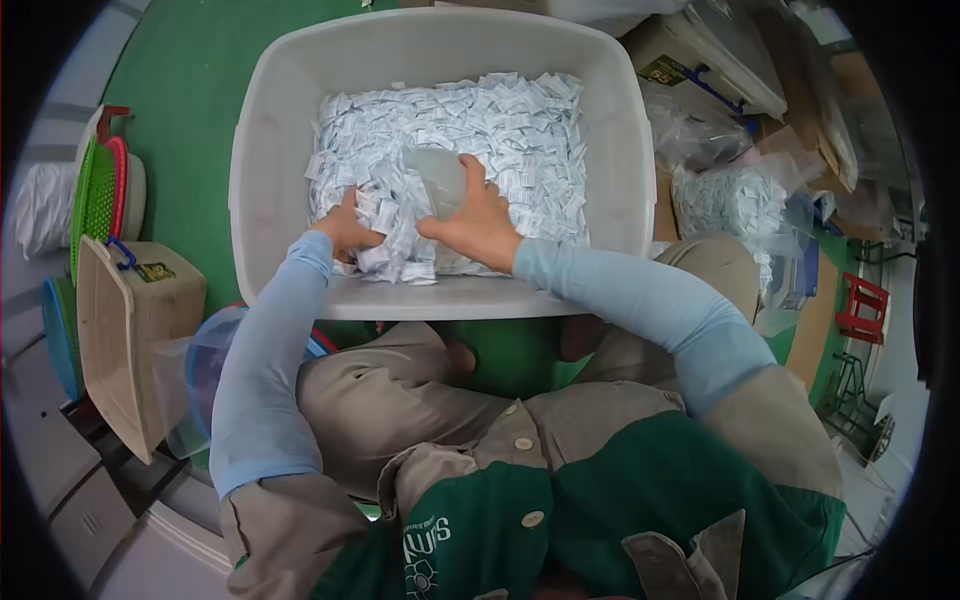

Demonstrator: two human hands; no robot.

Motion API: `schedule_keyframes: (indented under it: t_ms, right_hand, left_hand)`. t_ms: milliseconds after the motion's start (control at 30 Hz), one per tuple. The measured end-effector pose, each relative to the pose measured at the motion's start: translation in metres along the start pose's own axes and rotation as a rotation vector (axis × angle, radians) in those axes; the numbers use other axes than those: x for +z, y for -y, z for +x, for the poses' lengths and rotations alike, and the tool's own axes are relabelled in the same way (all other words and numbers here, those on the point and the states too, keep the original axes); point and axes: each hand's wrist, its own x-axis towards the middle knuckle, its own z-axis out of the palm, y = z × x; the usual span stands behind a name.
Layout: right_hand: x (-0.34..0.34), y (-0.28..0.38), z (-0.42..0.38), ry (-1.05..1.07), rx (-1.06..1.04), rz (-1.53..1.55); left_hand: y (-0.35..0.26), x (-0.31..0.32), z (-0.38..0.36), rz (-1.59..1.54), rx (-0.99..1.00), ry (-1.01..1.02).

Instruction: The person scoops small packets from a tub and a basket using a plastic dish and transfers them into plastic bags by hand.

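A large grey-white plastic tub point(440, 38) holds a thick layer of small white packets point(530, 120) with bluish print. My right hand point(480, 220) is wrapped round a translucent plastic container point(438, 172), tilted among the packets, its lower part hidden by them. On the left, my left hand point(345, 228) reaches into a raised heap of packets, thumb and fingers spread against it, some fingertips buried. The heap lies between the two hands, close to the near wall of the tub. Light blue sleeves cover both forearms.
To the left stand a beige bin point(130, 350), a green basket point(92, 195) and a blue-tinted round tub point(215, 355). At right are a bag of packets point(735, 205), a beige lidded box point(705, 65) and a red stool point(863, 308). My legs flank the tub's near side.
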Motion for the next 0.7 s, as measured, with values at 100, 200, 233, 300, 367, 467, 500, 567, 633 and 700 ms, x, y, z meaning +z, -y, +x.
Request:
schedule_keyframes:
  t_ms: [100,200,233,300,367,467,500,567,633,700]
  right_hand:
    - [0.007,-0.004,0.019,0.028,0.063,0.271]
    - [0.008,-0.011,0.032,0.131,0.214,0.689]
    - [0.007,-0.009,0.032,0.138,0.23,0.763]
    - [0.004,-0.001,0.029,0.2,0.265,0.931]
    - [-0.007,-0.015,0.04,0.265,0.256,0.991]
    - [-0.04,-0.023,0.033,0.373,0.239,1.088]
    - [-0.045,-0.032,0.04,0.362,0.33,1.106]
    - [-0.044,-0.035,0.046,0.262,0.416,1.139]
    - [-0.039,-0.045,0.059,0.261,0.411,1.23]
    - [-0.033,-0.059,0.068,0.286,0.36,1.238]
  left_hand:
    - [-0.01,-0.004,-0.005,-0.258,0.031,0.046]
    - [-0.015,-0.002,0.006,-0.173,0.072,-0.165]
    - [-0.024,-0.008,0.0,-0.17,0.209,-0.029]
    - [-0.042,-0.011,-0.017,0.154,0.388,-0.197]
    - [-0.067,0.001,-0.02,0.315,0.497,-0.287]
    - [-0.121,-0.003,-0.095,0.147,0.518,-0.052]
    - [-0.131,-0.004,-0.112,0.086,0.588,-0.016]
    - [-0.14,-0.007,-0.136,0.008,0.683,-0.005]
    - [-0.15,-0.016,-0.148,0.116,0.668,-0.129]
    - [-0.129,-0.027,-0.152,0.281,0.865,-0.391]
